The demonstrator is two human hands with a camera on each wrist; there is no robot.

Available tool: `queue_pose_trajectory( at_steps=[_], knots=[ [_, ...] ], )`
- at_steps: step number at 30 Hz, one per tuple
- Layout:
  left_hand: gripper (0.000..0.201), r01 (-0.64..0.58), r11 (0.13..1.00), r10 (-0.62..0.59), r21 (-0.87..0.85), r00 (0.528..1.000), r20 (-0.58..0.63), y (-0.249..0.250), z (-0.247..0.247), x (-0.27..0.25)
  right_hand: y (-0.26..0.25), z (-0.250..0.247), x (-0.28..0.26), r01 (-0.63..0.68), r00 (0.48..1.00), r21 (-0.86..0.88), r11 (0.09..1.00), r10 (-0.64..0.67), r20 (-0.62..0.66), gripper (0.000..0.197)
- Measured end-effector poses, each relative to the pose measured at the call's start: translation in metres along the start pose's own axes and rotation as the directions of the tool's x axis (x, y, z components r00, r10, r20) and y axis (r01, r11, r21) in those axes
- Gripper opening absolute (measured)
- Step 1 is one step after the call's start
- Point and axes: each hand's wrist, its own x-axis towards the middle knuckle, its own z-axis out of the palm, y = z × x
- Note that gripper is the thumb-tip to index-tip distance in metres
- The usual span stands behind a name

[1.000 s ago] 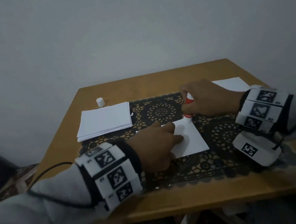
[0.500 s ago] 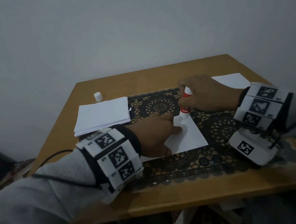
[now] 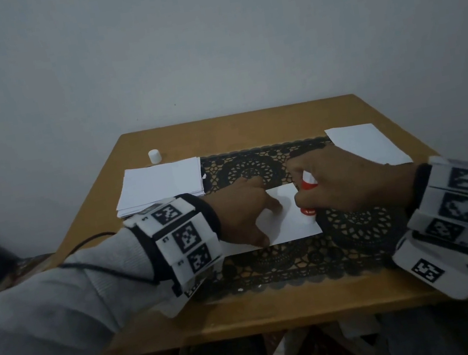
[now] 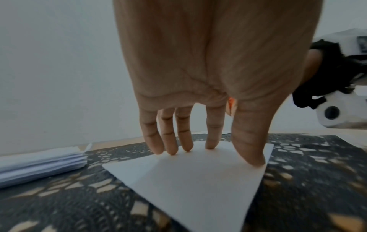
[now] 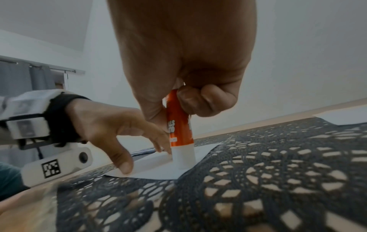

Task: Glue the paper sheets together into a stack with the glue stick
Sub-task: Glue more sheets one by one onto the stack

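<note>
- Gluing step: right hand (image 3: pixel 346 181) grips glue stick (image 5: pixel 179 128), tip down on sheet (image 3: pixel 288 220) at frame centre.
- Left hand (image 3: pixel 245 215), fingers straight, pins the sheet.
- Paper pile (image 3: pixel 160 186) upper left, untouched.
- Next, likely: finish spreading, lay another sheet squarely on top.

Partial upside-down lettering on glue stick (image 5: pixel 179 130)

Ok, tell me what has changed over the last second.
The right hand, gripping the glue stick, drew it from the sheet's far edge toward its near right corner, tip down on the paper. The left hand stayed with fingertips pressing the sheet. The paper stack, cap and separate sheet stayed put.
</note>
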Motion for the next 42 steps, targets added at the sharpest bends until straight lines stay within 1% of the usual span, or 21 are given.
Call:
queue_pose_trajectory(
  at_steps=[2, 4, 7, 9, 12, 14, 16, 18, 20, 22, 27, 30, 32, 34, 35, 36, 37, 38, 39, 40, 42],
  knots=[
    [0.059, 0.03, 0.996, -0.032, -0.078, 0.999, -0.025, -0.003, -0.001, 0.004, 0.001, -0.001, -0.002, -0.005, 1.0, 0.024, 1.0, 0.005, 0.018, 0.021],
    [0.06, 0.076, 0.988, -0.082, -0.133, 0.996, -0.036, -0.007, -0.002, 0.01, 0.006, -0.003, -0.001, -0.018, 0.999, 0.07, 0.997, 0.015, 0.046, 0.022],
    [0.075, 0.164, 0.976, -0.166, -0.14, 0.986, -0.003, -0.014, -0.005, 0.017, 0.014, -0.009, 0.002, -0.024, 0.996, 0.105, 0.994, 0.015, 0.093, 0.02],
    [0.083, 0.193, 0.972, -0.191, -0.132, 0.981, 0.034, -0.016, -0.008, 0.02, 0.016, -0.015, 0.004, -0.025, 0.994, 0.154, 0.988, 0.009, 0.105, 0.023],
    [0.08, 0.193, 0.97, -0.182, -0.146, 0.98, 0.082, -0.018, -0.012, 0.025, 0.017, -0.026, 0.008, -0.023, 0.998, 0.224, 0.974, 0.009, 0.066, 0.025],
    [0.073, 0.192, 0.96, -0.175, -0.203, 0.979, 0.102, -0.02, -0.014, 0.027, 0.019, -0.032, 0.01, -0.035, 0.999, 0.255, 0.966, 0.026, 0.041, 0.025],
    [0.061, 0.18, 0.948, -0.162, -0.262, 0.983, 0.089, -0.022, -0.015, 0.028, 0.02, -0.035, 0.011, -0.04, 0.999, 0.258, 0.965, 0.035, 0.025, 0.025],
    [0.044, 0.155, 0.944, -0.142, -0.291, 0.988, 0.064, -0.023, -0.016, 0.028, 0.022, -0.037, 0.011, -0.047, 0.999, 0.272, 0.961, 0.043, 0.023, 0.024],
    [0.036, 0.144, 0.94, -0.134, -0.31, 0.99, 0.052, -0.024, -0.016, 0.028, 0.025, -0.038, 0.009, -0.061, 0.998, 0.289, 0.955, 0.055, 0.032, 0.023],
    [0.038, 0.149, 0.935, -0.14, -0.322, 0.989, 0.051, -0.025, -0.015, 0.028, 0.028, -0.037, 0.008, -0.074, 0.997, 0.295, 0.953, 0.07, 0.024, 0.022],
    [0.055, 0.159, 0.926, -0.154, -0.343, 0.987, 0.043, -0.02, -0.019, 0.023, 0.029, -0.036, 0.006, -0.071, 0.996, 0.247, 0.967, 0.08, -0.028, 0.025],
    [0.069, 0.105, 0.917, -0.117, -0.384, 0.993, -0.01, -0.022, -0.02, 0.018, 0.027, -0.038, 0.004, -0.057, 0.997, 0.26, 0.964, 0.069, -0.039, 0.023],
    [0.072, 0.049, 0.903, -0.09, -0.428, 0.993, -0.077, -0.024, -0.019, 0.013, 0.028, -0.039, 0.002, -0.049, 0.996, 0.253, 0.966, 0.066, -0.059, 0.023],
    [0.067, 0.01, 0.895, -0.089, -0.447, 0.984, -0.157, -0.024, -0.018, 0.007, 0.029, -0.038, 0.0, -0.045, 0.995, 0.24, 0.97, 0.066, -0.08, 0.025],
    [0.061, 0.005, 0.889, -0.111, -0.457, 0.972, -0.206, -0.025, -0.017, 0.005, 0.03, -0.037, 0.0, -0.047, 0.994, 0.237, 0.97, 0.069, -0.083, 0.025],
    [0.051, 0.019, 0.88, -0.156, -0.474, 0.955, -0.252, -0.025, -0.016, 0.003, 0.03, -0.036, -0.001, -0.051, 0.994, 0.232, 0.971, 0.073, -0.084, 0.025],
    [0.041, 0.066, 0.865, -0.23, -0.497, 0.933, -0.277, -0.025, -0.015, 0.001, 0.029, -0.034, 0.0, -0.057, 0.993, 0.225, 0.973, 0.078, -0.087, 0.025],
    [0.033, 0.116, 0.85, -0.302, -0.513, 0.906, -0.296, -0.025, -0.012, 0.0, 0.028, -0.032, 0.0, -0.062, 0.992, 0.221, 0.973, 0.085, -0.094, 0.024],
    [0.029, 0.17, 0.836, -0.362, -0.522, 0.886, -0.291, -0.026, -0.009, 0.0, 0.027, -0.031, 0.002, -0.063, 0.99, 0.223, 0.973, 0.089, -0.108, 0.023],
    [0.031, 0.219, 0.827, -0.397, -0.518, 0.88, -0.262, -0.026, -0.006, -0.001, 0.025, -0.03, 0.004, -0.058, 0.987, 0.223, 0.973, 0.089, -0.131, 0.022],
    [0.044, 0.299, 0.838, -0.406, -0.457, 0.901, -0.156, -0.025, 0.001, -0.002, 0.018, -0.03, 0.013, -0.036, 0.979, 0.183, 0.982, 0.071, -0.189, 0.02]
  ],
)
